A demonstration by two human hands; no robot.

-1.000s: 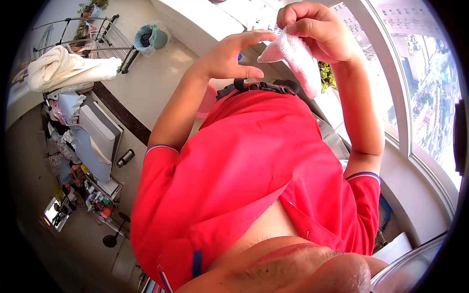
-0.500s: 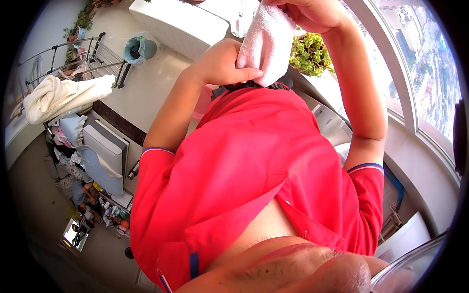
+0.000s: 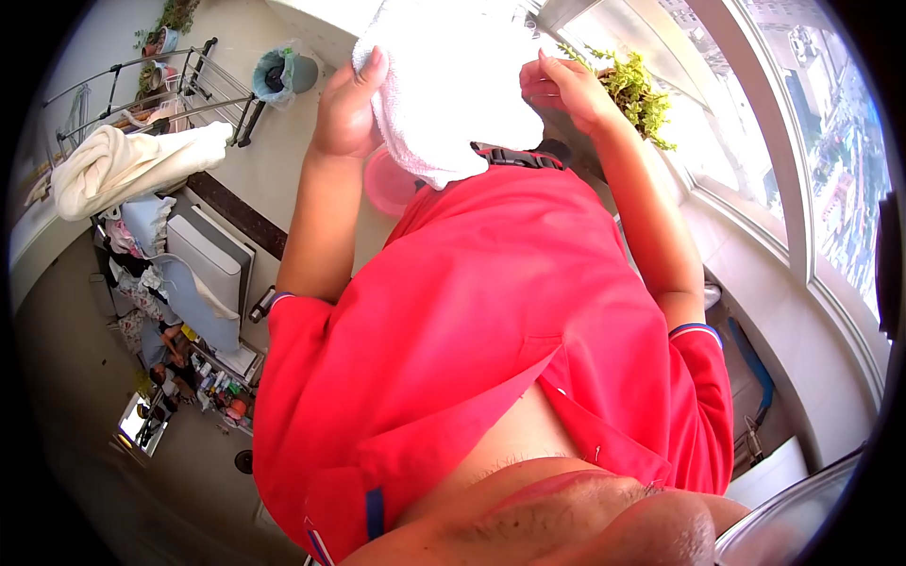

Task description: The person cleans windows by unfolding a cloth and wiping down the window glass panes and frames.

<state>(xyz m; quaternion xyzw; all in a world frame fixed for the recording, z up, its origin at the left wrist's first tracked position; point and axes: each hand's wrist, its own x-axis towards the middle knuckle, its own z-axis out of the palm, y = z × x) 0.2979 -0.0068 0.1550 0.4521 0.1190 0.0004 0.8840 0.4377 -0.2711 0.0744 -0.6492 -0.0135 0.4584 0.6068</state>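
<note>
on my feed the white terry cloth [image 3: 439, 90] hangs in front of the wearer's waist, between the two hands. the left hand [image 3: 347, 118] grips its left edge, thumb laid over the fabric. the right hand [image 3: 578, 94] sits at the opposite edge, fingers loosely curled; i can't tell whether it has hold of it. the cloth blocks my sight of part of the black buckled strap [image 3: 519, 157] and a pink tub [image 3: 385, 189]. a leafy plant [image 3: 640, 99] is just beside the right hand; a lined bin [image 3: 300, 74] stands on the floor off to the left.
</note>
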